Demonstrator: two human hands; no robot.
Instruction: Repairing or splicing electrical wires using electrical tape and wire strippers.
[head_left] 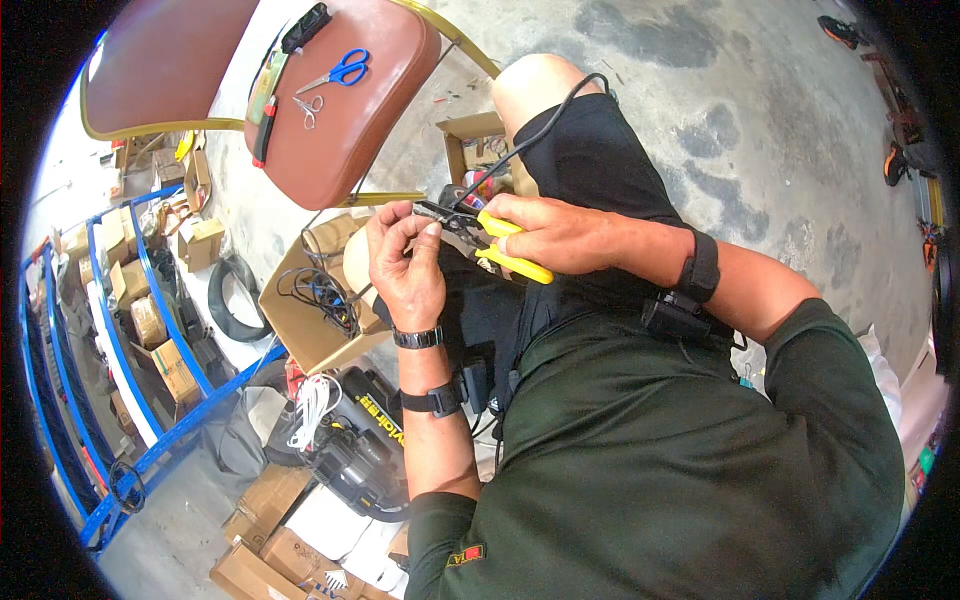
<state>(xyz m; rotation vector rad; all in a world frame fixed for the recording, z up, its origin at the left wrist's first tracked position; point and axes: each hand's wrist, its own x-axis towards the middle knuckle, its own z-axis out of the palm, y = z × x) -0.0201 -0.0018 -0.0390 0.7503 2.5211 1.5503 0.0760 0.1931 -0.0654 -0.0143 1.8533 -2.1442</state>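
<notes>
My right hand (560, 235) grips yellow-handled pliers (520, 262), which look like wire strippers, with their dark jaws pointing up and left over my lap. My left hand (405, 265) pinches the end of a black cable (540, 135) at those jaws; the exact end is too small to make out. The cable loops up over my bare knee. Just left of my left hand, a cardboard box (275, 320) holds tangled dark cables (320, 300).
A brown padded chair (385, 110) carries blue scissors (345, 70), small metal scissors (308, 112) and box cutters (267, 125). Blue racks (175, 320) with cartons stand left. A black machine (360, 450), white cord (310, 410) and cartons (270, 500) lie lower left. Shoes (895, 160) appear far right.
</notes>
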